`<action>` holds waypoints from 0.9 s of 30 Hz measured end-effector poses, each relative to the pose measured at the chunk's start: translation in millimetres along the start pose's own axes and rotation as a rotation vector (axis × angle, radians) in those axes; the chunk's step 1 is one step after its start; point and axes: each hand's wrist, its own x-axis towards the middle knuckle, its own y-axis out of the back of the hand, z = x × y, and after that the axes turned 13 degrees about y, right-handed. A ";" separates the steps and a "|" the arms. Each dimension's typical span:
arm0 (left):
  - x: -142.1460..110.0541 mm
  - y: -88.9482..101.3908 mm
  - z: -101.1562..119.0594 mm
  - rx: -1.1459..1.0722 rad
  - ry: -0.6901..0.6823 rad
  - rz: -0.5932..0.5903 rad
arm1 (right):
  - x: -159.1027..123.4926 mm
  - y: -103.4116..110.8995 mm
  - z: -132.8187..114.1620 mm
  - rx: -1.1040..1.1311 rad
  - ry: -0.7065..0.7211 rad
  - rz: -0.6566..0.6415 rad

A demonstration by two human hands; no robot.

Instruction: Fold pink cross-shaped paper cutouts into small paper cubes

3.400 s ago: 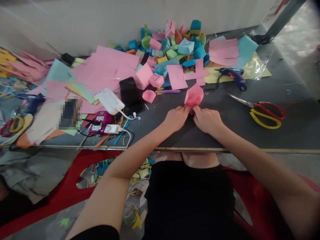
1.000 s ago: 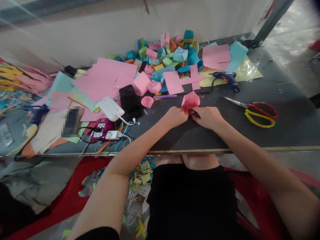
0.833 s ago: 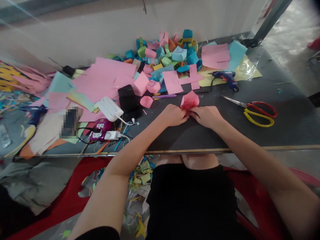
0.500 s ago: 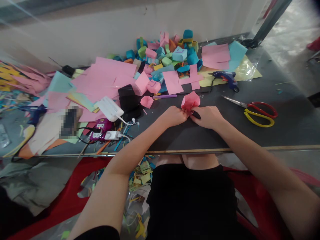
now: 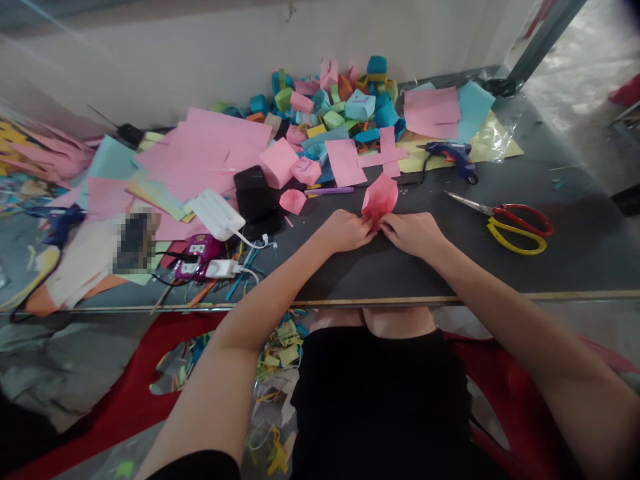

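Both hands meet over the dark table, gripping a folded pink paper piece that stands up above the fingers. My left hand is closed on its lower left side. From the right, my right hand pinches the lower edge with bent fingers. The paper's bottom is hidden by the fingers. A small pink paper piece lies left of my left hand, close to a purple pen. Scissors with one red and one yellow handle rest to the right of my right hand.
A heap of coloured paper boxes lies against the wall. Glue guns lie at right and far left. Pink sheets, a white charger, a black case and a purple power strip with cables crowd the left.
A dark object seen under my right hand is no longer visible. The pink paper looks slightly taller and more upright between my fingers. The view has shifted slightly.
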 end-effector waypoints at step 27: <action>-2.4 -0.1 5.1 -0.047 0.087 -0.016 | -2.1 -4.8 17.2 0.193 -0.026 0.138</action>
